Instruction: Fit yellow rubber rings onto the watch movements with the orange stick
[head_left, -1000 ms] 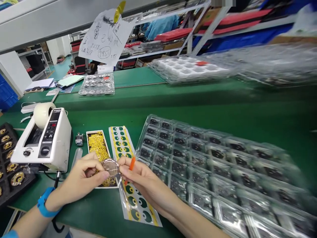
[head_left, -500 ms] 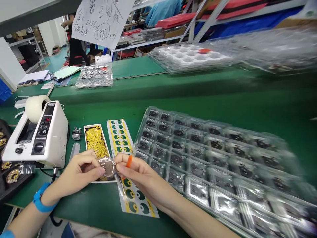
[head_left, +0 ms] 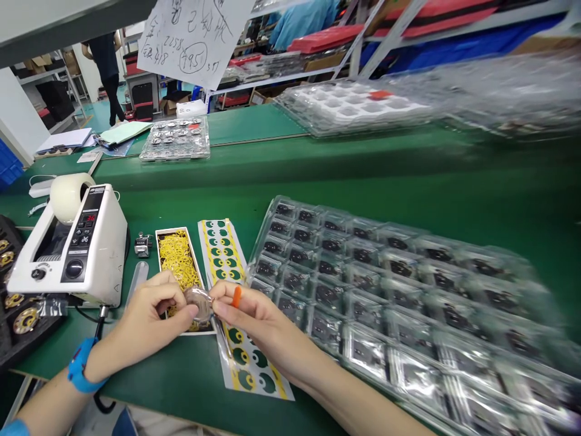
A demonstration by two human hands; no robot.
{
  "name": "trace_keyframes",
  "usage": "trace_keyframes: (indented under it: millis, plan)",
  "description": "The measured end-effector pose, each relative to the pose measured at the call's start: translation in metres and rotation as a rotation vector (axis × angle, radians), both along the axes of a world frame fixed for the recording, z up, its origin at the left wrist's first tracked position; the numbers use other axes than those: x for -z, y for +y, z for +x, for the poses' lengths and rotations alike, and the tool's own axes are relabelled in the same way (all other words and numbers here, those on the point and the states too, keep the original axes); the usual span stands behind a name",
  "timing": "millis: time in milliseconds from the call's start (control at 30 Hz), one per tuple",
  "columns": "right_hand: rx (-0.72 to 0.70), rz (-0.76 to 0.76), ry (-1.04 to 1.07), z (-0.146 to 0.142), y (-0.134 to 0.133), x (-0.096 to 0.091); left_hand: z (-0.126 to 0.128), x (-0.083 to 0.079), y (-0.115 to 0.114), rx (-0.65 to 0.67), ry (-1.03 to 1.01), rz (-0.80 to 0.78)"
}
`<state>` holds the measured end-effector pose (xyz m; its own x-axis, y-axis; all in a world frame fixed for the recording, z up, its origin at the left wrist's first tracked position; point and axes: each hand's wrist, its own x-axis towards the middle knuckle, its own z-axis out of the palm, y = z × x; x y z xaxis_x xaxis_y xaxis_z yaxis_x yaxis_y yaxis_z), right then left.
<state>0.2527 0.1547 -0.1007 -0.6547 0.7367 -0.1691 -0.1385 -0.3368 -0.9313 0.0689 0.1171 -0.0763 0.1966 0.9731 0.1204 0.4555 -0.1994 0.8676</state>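
Observation:
My left hand and my right hand meet low in the view, both pinching a small round metal part between their fingertips. An orange-handled tool sticks up between the fingers of my right hand. A blue band sits on my left wrist. Under the hands lie a white box of yellow pieces and a sticker sheet with green and yellow shapes.
A white tape dispenser stands at the left, beside a black tray of gold rings. A large clear blister tray of dark parts fills the right. More trays lie on the far green bench. A paper note hangs overhead.
Both hands stay together on the round part, with only slight finger shifts. The camera has tilted down a little since one second ago.

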Motion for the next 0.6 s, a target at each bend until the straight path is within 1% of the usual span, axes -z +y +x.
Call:
trace_keyframes:
  millis: [67, 167, 233, 300, 367, 467, 533, 600]
  plan:
    - [0.007, 0.025, -0.011, 0.000, 0.000, 0.001, 0.001, 0.001, -0.001, -0.058, 0.077, 0.060]
    - [0.021, 0.017, -0.008, 0.000, 0.002, 0.000, -0.002, 0.000, 0.001, -0.159, 0.148, 0.127]
    - [0.029, -0.001, 0.007, 0.001, 0.002, 0.000, -0.006, -0.002, 0.002, -0.234, 0.115, 0.183]
    - [0.029, -0.017, 0.021, 0.000, 0.002, -0.002, -0.008, -0.003, 0.003, -0.272, 0.020, 0.238]
    - [0.026, -0.036, 0.028, 0.000, 0.002, -0.003, -0.007, -0.003, 0.001, -0.222, -0.068, 0.284]
    - [0.016, -0.064, 0.038, -0.001, 0.000, -0.004, -0.002, 0.001, -0.001, -0.063, -0.106, 0.307]
    - [0.011, -0.091, 0.055, -0.002, 0.000, -0.003, 0.001, 0.005, -0.002, 0.007, -0.092, 0.263]
    - [0.007, -0.135, 0.076, -0.003, -0.001, -0.001, 0.002, 0.009, -0.001, 0.041, -0.075, 0.201]
